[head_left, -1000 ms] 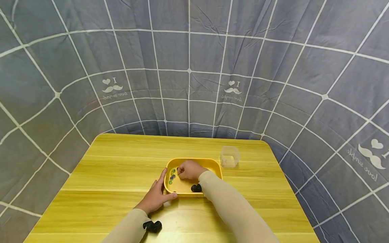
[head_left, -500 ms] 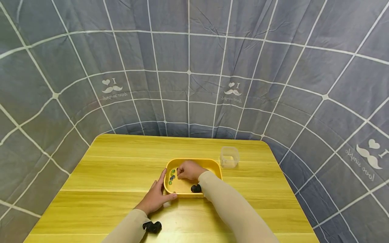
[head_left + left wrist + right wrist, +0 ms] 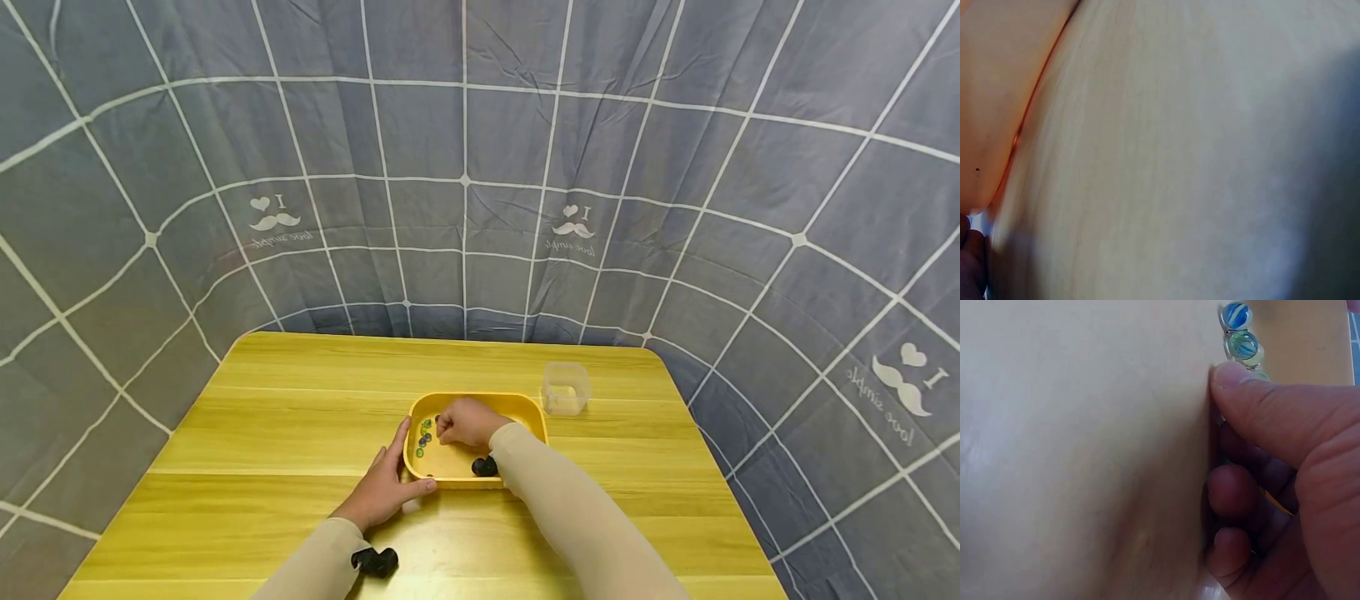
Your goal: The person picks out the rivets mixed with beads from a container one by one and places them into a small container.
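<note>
Your right hand (image 3: 467,422) is inside the yellow tray (image 3: 525,407), fingers curled in, tips down on the tray floor next to the marbles (image 3: 423,435). In the right wrist view the thumb (image 3: 1260,403) lies pressed over the curled fingers, w/ a blue marble (image 3: 1235,315) and a green marble (image 3: 1244,345) just beyond its tip; a third green one sits partly hidden under the thumb. Cannot tell whether a marble is actually pinched (the fingers cover the spot).

Your left hand (image 3: 385,485) is at the tray's left near corner: fingers straight along the left wall, thumb along the near wall, bracing the tray, not wrapped round it. The left wrist view is blurred; only the tray's side, a strip of the bench and a fingertip at the lower left edge show.

The tray sits approx. mid-bench (image 3: 262,417), flat. The marbles are grouped at its left end, between the two hands, green and blue mixed; count not readable in the head view.

A clear plastic cup (image 3: 566,388) stands upright on the bench, just beyond the tray's right far corner, not touching it. A grey cloth w/ a white grid (image 3: 465,183) hangs behind and round the bench.
</note>
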`<action>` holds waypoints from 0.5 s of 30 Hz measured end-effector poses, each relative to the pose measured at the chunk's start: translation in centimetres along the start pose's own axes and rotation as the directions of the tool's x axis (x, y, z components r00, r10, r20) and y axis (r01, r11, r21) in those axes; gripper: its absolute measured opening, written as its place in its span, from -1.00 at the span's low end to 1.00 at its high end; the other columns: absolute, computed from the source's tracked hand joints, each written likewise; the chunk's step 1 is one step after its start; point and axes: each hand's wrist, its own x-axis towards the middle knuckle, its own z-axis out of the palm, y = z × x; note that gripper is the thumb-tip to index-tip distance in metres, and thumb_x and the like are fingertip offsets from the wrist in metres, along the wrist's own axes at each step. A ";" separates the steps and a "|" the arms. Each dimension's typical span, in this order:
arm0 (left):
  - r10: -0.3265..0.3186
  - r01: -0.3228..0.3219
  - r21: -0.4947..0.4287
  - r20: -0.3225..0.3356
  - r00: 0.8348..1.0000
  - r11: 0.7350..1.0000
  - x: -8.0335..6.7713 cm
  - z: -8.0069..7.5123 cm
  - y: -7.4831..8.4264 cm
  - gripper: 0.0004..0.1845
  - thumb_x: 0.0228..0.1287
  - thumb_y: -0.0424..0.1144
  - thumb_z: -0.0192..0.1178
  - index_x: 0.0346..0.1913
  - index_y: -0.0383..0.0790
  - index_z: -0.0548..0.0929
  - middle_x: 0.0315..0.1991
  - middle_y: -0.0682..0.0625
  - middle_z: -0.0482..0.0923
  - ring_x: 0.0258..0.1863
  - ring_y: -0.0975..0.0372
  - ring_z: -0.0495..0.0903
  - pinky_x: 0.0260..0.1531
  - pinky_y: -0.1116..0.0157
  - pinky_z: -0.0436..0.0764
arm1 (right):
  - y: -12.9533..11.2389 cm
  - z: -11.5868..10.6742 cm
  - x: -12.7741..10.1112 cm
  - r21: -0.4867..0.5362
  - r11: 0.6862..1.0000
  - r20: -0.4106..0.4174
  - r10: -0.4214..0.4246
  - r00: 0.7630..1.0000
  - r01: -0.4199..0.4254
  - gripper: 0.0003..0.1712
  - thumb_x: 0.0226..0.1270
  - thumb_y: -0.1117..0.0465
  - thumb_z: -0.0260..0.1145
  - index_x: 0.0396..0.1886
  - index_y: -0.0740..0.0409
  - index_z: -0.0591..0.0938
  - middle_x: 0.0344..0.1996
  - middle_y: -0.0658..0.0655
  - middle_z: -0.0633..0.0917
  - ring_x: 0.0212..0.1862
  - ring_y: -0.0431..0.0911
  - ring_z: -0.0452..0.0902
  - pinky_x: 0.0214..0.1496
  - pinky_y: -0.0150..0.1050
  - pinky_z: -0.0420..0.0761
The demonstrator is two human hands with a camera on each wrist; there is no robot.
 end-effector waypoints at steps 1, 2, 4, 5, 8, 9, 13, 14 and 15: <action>-0.001 0.001 0.001 0.000 1.000 1.000 0.0 0.0 0.0 0.30 0.22 0.23 0.49 0.74 0.21 -0.25 0.69 -0.15 0.10 0.69 -0.31 -0.27 0.59 -0.39 -0.21 | 0.0 0.0 0.0 -0.007 1.000 0.000 0.001 1.000 -0.001 -0.91 0.41 0.19 0.49 -0.35 -0.01 0.79 -0.46 -0.20 0.67 -0.44 -0.31 0.43 -0.26 -0.47 0.48; -0.003 0.003 0.002 0.001 1.000 1.000 0.0 0.0 0.1 0.30 0.22 0.23 0.49 0.74 0.21 -0.25 0.69 -0.15 0.10 0.69 -0.32 -0.27 0.58 -0.39 -0.20 | -0.1 0.0 0.0 -0.014 1.000 0.000 0.001 1.000 -0.001 -0.89 0.42 0.19 0.48 -0.36 -0.02 0.77 -0.46 -0.20 0.66 -0.44 -0.31 0.43 -0.26 -0.47 0.48; -0.005 0.005 0.004 0.000 1.000 1.000 0.0 0.0 0.1 0.29 0.22 0.23 0.49 0.74 0.21 -0.25 0.69 -0.15 0.10 0.69 -0.32 -0.27 0.58 -0.40 -0.19 | -0.2 -0.1 -0.1 -0.020 1.000 0.000 0.002 1.000 -0.002 -0.86 0.43 0.17 0.47 -0.39 -0.03 0.75 -0.49 -0.20 0.64 -0.44 -0.31 0.43 -0.27 -0.47 0.47; -0.006 0.006 0.005 0.000 1.000 1.000 0.0 0.0 0.1 0.29 0.22 0.23 0.49 0.74 0.22 -0.25 0.69 -0.16 0.10 0.68 -0.32 -0.27 0.58 -0.40 -0.18 | -0.2 -0.1 -0.1 -0.020 1.000 0.000 0.003 1.000 -0.003 -0.84 0.44 0.16 0.47 -0.40 -0.03 0.74 -0.50 -0.19 0.63 -0.44 -0.31 0.43 -0.27 -0.46 0.46; -0.006 0.006 0.006 0.000 1.000 1.000 0.0 0.0 0.1 0.30 0.22 0.24 0.49 0.74 0.21 -0.26 0.69 -0.15 0.09 0.69 -0.31 -0.27 0.58 -0.39 -0.19 | -0.4 -0.3 -0.4 -0.008 1.000 0.007 0.007 1.000 -0.007 -0.83 0.46 0.16 0.45 -0.40 -0.01 0.73 -0.52 -0.18 0.61 -0.45 -0.30 0.42 -0.29 -0.46 0.45; -0.005 0.005 0.005 -0.001 1.000 1.000 0.0 0.0 0.1 0.30 0.21 0.24 0.49 0.74 0.20 -0.26 0.69 -0.16 0.09 0.69 -0.31 -0.26 0.59 -0.38 -0.20 | -0.4 -0.3 -0.4 -0.003 1.000 0.009 0.008 1.000 -0.008 -0.83 0.46 0.16 0.45 -0.40 -0.01 0.73 -0.52 -0.17 0.61 -0.45 -0.30 0.42 -0.29 -0.45 0.45; -0.002 0.002 0.003 -0.001 1.000 1.000 0.0 0.1 0.1 0.31 0.21 0.24 0.49 0.75 0.18 -0.26 0.70 -0.16 0.07 0.69 -0.29 -0.26 0.61 -0.35 -0.22 | -0.3 -0.4 -0.6 0.009 1.000 0.009 0.012 1.000 -0.012 -0.84 0.49 0.15 0.42 -0.37 -0.02 0.72 -0.49 -0.17 0.62 -0.43 -0.30 0.43 -0.27 -0.45 0.45; -0.001 0.001 0.004 -0.002 1.000 1.000 0.0 0.1 0.1 0.31 0.21 0.24 0.49 0.75 0.18 -0.26 0.70 -0.16 0.07 0.69 -0.29 -0.26 0.61 -0.35 -0.22 | -0.3 -0.4 -0.6 0.011 1.000 0.006 0.015 1.000 -0.015 -0.84 0.49 0.14 0.42 -0.36 -0.03 0.71 -0.48 -0.17 0.62 -0.42 -0.31 0.43 -0.26 -0.45 0.45; 0.000 0.000 0.006 -0.002 1.000 1.000 0.0 0.1 0.2 0.31 0.21 0.24 0.49 0.75 0.17 -0.26 0.70 -0.16 0.06 0.69 -0.29 -0.25 0.61 -0.35 -0.23 | -0.2 -0.4 -0.7 0.016 1.000 0.003 0.018 1.000 -0.018 -0.84 0.50 0.13 0.41 -0.36 -0.04 0.71 -0.47 -0.17 0.62 -0.41 -0.31 0.43 -0.25 -0.45 0.45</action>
